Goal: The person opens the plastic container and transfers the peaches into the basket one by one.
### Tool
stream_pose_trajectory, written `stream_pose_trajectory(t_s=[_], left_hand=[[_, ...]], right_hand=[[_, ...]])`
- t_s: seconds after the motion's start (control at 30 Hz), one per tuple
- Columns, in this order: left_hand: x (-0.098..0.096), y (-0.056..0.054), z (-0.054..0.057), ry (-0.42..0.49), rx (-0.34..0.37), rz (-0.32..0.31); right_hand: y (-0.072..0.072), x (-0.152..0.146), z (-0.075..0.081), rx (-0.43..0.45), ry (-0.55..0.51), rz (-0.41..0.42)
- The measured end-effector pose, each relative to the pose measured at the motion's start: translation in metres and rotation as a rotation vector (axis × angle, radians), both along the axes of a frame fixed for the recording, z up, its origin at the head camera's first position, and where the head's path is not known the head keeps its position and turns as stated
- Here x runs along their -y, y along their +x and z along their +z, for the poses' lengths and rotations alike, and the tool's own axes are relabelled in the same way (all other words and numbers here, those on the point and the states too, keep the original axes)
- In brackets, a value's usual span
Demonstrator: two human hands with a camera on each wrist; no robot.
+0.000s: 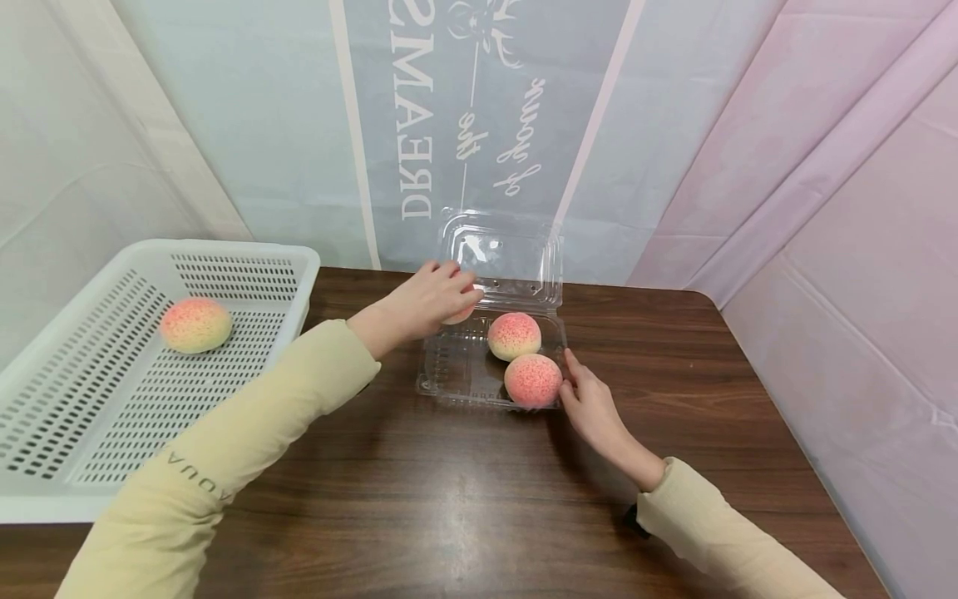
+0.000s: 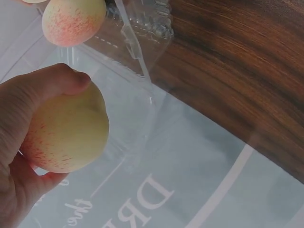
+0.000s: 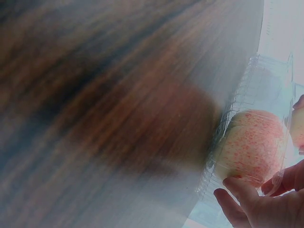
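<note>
My left hand (image 1: 427, 301) grips a peach (image 2: 71, 128), its thumb and fingers round the fruit's sides. That peach is over the back left of an open clear plastic clamshell box (image 1: 464, 366), near the hinge. Inside the box, along its right side, sit two pink and yellow peaches: a back one (image 1: 514, 336) and a front one (image 1: 533, 381). My right hand (image 1: 595, 408) holds the box by its right side wall, fingertips close beside the front peach. The clear lid (image 1: 501, 254) stands raised at the back, against the printed cloth.
A white perforated plastic basket (image 1: 299, 287) stands at the left of the brown wooden table (image 1: 449, 516), with one peach (image 1: 196, 325) in it. Printed cloth (image 1: 299, 150) hangs behind the table, and pinkish cloth (image 1: 846, 316) hangs along the right edge.
</note>
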State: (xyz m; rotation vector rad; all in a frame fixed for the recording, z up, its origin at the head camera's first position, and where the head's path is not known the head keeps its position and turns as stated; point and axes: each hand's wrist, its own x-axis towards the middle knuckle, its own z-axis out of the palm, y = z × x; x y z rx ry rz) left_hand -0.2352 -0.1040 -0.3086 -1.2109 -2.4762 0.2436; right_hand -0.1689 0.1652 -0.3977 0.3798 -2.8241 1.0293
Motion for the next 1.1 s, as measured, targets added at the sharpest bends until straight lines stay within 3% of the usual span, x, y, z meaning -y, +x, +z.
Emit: stream_pose_trajectory(t_s=[0.43,1.1], left_hand=[[0.005,0.006,0.008,-0.018,0.003,0.005],[0.021,0.016,0.022,0.069,-0.036,-0.04]], right_hand=[[0.0,0.0,0.0,-0.008,0.002,0.004],[0.0,0.0,0.0,-0.017,0.008,0.002]])
